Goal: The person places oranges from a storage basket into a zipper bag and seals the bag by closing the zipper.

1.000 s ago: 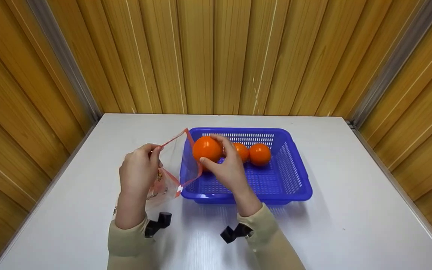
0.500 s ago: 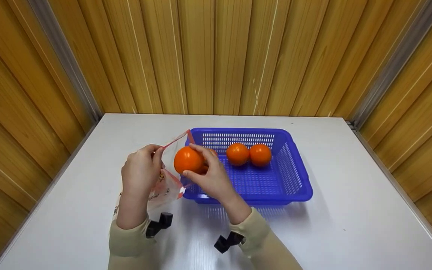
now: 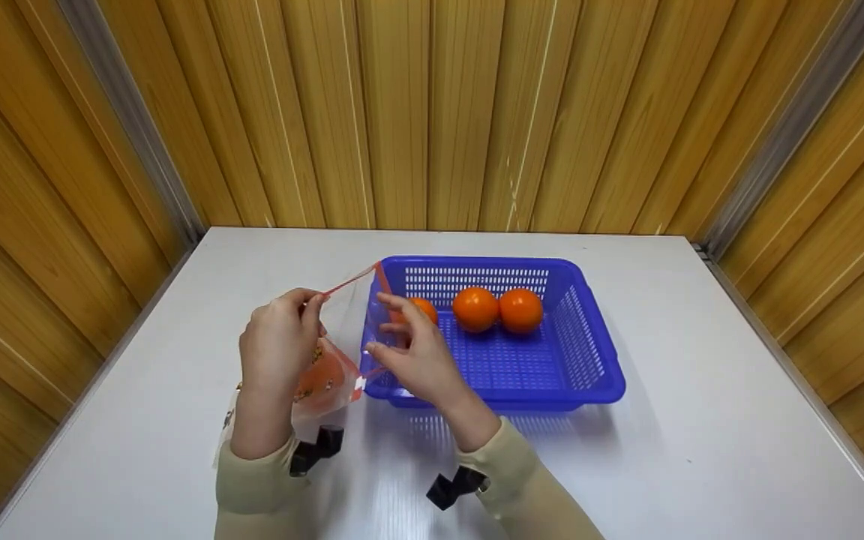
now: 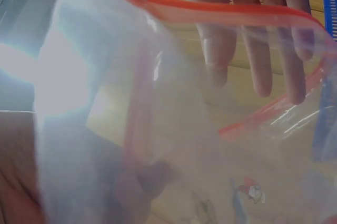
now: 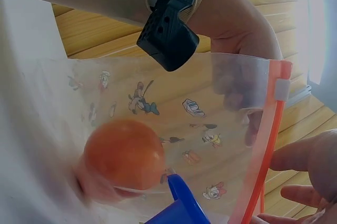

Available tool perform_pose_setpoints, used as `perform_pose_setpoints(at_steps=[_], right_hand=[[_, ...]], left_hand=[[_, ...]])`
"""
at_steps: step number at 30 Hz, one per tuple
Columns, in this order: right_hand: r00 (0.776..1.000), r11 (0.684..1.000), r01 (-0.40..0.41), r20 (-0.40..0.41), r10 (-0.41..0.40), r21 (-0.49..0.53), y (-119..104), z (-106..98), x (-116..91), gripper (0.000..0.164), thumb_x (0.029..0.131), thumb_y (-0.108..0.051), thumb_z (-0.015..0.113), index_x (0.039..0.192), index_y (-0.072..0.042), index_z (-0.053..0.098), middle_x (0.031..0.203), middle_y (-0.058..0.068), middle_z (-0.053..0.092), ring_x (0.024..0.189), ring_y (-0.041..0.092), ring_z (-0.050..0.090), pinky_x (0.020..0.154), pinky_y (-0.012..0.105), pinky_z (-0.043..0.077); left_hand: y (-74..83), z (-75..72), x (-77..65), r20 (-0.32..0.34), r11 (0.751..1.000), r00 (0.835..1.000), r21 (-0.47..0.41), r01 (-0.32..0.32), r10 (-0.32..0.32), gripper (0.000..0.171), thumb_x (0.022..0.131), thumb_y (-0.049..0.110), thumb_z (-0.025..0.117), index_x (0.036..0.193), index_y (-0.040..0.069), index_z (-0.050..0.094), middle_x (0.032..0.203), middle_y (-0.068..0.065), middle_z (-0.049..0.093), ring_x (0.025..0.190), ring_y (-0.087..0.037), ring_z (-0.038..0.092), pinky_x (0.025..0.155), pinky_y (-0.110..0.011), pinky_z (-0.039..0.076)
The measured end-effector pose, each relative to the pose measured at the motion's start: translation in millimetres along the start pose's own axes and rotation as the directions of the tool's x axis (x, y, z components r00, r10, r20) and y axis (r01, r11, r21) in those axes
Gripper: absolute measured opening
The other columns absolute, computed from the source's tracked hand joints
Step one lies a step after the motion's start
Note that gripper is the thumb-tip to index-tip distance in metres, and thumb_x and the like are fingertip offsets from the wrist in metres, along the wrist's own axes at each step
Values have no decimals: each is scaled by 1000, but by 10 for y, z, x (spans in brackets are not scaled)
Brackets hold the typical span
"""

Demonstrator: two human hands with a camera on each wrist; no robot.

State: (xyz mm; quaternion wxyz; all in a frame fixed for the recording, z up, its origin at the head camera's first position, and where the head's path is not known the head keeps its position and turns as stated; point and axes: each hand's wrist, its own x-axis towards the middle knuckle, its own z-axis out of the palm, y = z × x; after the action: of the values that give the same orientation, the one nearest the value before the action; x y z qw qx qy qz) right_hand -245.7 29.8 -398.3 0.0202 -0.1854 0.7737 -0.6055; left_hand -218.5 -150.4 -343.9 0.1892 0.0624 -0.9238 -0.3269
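In the head view my left hand (image 3: 276, 341) pinches the rim of a clear zip bag (image 5: 179, 84) with a red-orange zip strip and small cartoon prints. Its mouth gapes toward the right. A round orange (image 5: 124, 153) lies low inside the bag, seen through the film in the right wrist view. My right hand (image 3: 424, 356) is at the mouth with fingers spread and nothing between them. Through the film in the left wrist view, the right hand's fingers (image 4: 258, 66) hang straight. Three oranges, including a partly covered one (image 3: 423, 307), sit in the blue basket (image 3: 603, 330).
The basket stands on a white table (image 3: 702, 360), just right of the bag. Ribbed wood-look walls (image 3: 462, 112) enclose the back and both sides. A black wrist camera (image 3: 456, 487) sits on the right sleeve, with another (image 3: 316, 450) on the left.
My right hand has carried an orange left from over the basket to the bag's mouth and let it go; it is now inside. My left hand keeps its grip on the bag, nearly still.
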Motion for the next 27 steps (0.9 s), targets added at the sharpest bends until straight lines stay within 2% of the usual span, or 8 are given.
perform_pose_setpoints(at_steps=[16, 24, 27], right_hand=[[1000, 1000, -25, -7, 25, 10, -17, -22, -5, 63, 95, -9, 73, 152, -20, 47, 153, 10, 50, 130, 30, 61, 102, 48, 56], [999, 1000, 29, -22, -29, 2, -22, -70, 3, 59, 95, -9, 72, 150, -15, 49, 151, 15, 51, 128, 34, 63, 104, 50, 54], [999, 1000, 30, -23, -29, 9, -17, -91, 9, 59, 95, -8, 72, 149, -16, 49, 151, 13, 52, 128, 33, 63, 105, 49, 54]], left_hand=[[13, -22, 9, 36, 999, 998, -5, 43, -42, 29, 106, 26, 59, 117, 4, 74, 76, -10, 72, 59, -18, 60, 53, -26, 41], [-11, -13, 9, -15, 1000, 1000, 5, -8, 8, 26, 105, 22, 60, 114, 3, 75, 72, -9, 73, 57, -19, 61, 51, -28, 40], [-9, -18, 8, -10, 1000, 1000, 2, -1, 1, 27, 105, 23, 60, 114, 2, 75, 72, -9, 72, 57, -18, 60, 51, -27, 40]])
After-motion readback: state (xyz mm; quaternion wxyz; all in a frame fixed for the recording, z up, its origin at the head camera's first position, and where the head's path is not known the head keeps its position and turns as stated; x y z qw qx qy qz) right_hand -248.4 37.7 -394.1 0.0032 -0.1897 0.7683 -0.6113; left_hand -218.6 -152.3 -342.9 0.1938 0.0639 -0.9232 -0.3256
